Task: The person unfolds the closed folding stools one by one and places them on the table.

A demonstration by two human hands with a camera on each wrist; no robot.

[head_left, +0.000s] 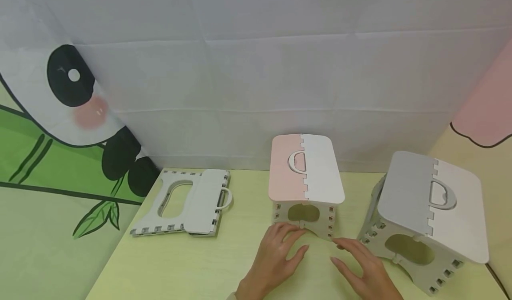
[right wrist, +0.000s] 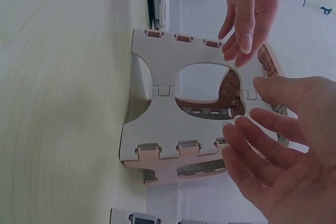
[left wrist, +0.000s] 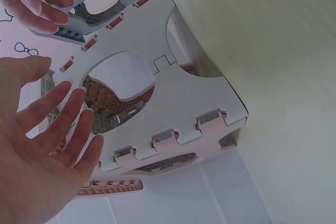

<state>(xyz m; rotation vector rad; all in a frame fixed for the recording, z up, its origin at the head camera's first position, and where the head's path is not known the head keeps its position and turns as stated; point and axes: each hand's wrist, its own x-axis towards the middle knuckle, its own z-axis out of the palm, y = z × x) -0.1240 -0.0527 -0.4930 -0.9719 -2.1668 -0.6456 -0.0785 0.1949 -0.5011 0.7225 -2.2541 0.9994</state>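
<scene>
Found pink-and-white stool (head_left: 304, 186) and grey-and-white stool (head_left: 412, 211) standing unfolded on desk (head_left: 180, 264), judged done; white stool (head_left: 205, 198) lying flat, judged outstanding. Noted left hand (head_left: 274, 253) and right hand (head_left: 368, 271) near the former, fingers (left wrist: 77, 136) parted, holding nothing.

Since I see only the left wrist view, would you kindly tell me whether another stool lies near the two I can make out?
Observer: Yes, the head view shows a white stool lying flat, left of the pink-and-white stool.
Operator: Thank you. What does the top of the pink-and-white stool carry?
Observer: A loop handle, set near its middle at the seam between the pink and white halves.
</scene>
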